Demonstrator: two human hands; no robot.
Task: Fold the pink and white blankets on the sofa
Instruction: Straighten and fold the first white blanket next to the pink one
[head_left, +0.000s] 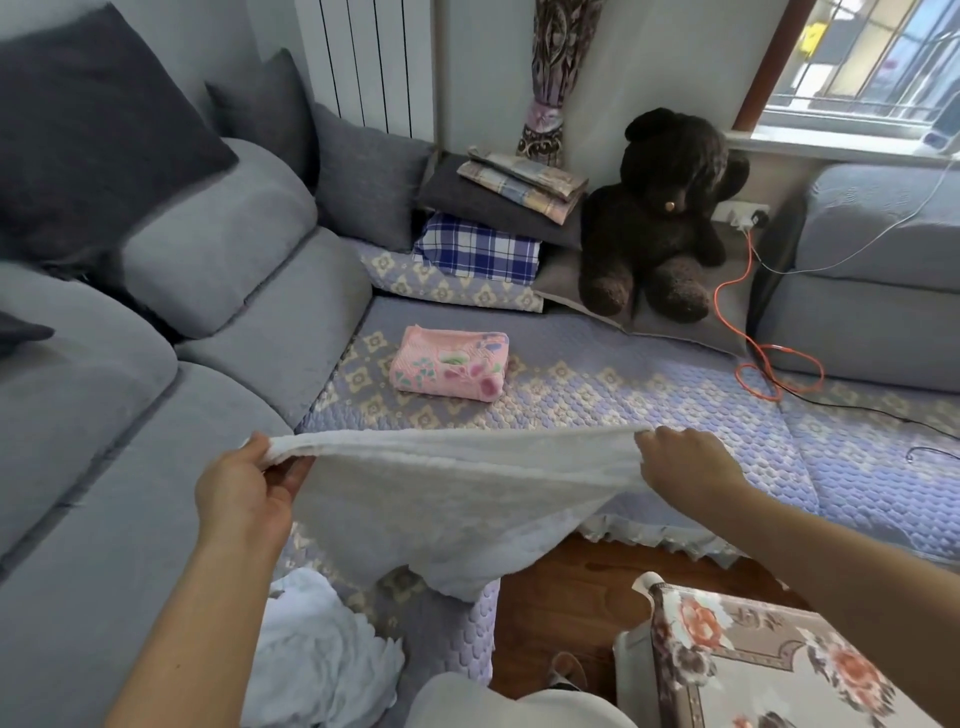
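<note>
Two blankets: pink blanket (449, 364), folded, on the sofa (597, 395); white blanket (447, 499), your left hand (244, 493) and right hand (685, 462) each pinching a top corner, stretched above the seat; lower edge apparently uneven, so your fold may skew.

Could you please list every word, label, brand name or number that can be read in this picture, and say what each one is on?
There is no readable text in this view.
The pink blanket carries only flower patterns, no lettering.
The white blanket, held by the left hand and right hand, is plain.
The yellow object at the window is too blurred to read.
</note>
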